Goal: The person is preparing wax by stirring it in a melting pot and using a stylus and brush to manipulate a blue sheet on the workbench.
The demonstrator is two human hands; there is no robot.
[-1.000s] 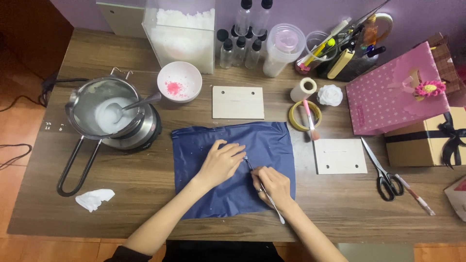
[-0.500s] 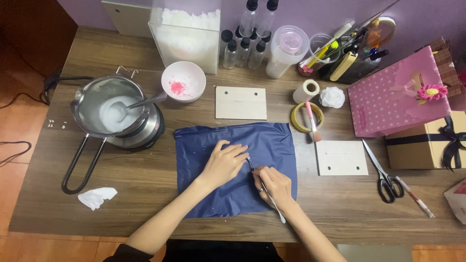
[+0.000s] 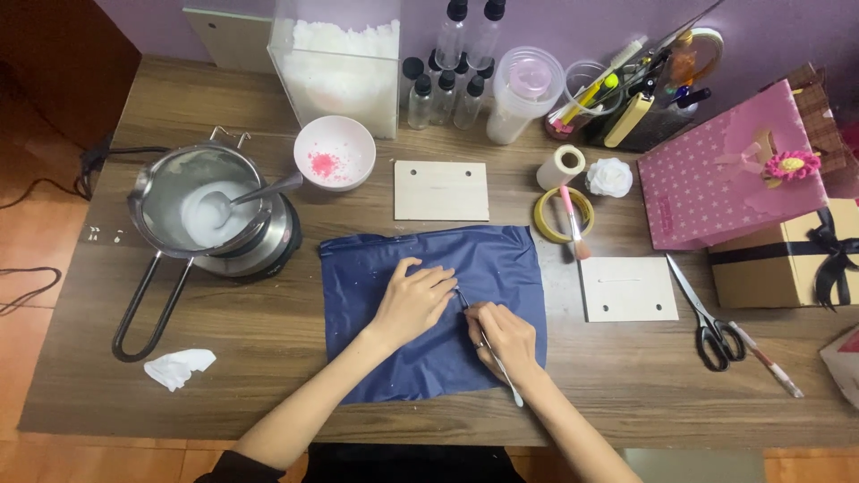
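A dark blue cloth (image 3: 501, 259) lies spread on the wooden table (image 3: 286, 313) in front of me. My left hand (image 3: 413, 302) rests flat on its middle, fingers spread and pointing right. My right hand (image 3: 506, 336) grips a thin metal tool (image 3: 499, 367), held like a pen, with its tip on the cloth just beside my left fingertips. What the tool's tip touches is too small to tell.
To the left, a metal pot (image 3: 201, 210) holding white wax and a spoon sits on a small burner, next to a white bowl (image 3: 334, 152) with pink bits. Two wooden plates (image 3: 442, 190) (image 3: 628, 288), scissors (image 3: 707, 317), tape rolls (image 3: 562, 215), bottles and gift boxes (image 3: 725, 179) stand around.
Both hands stay on the cloth in almost the same place; the right hand has made only a slight move with the tool.
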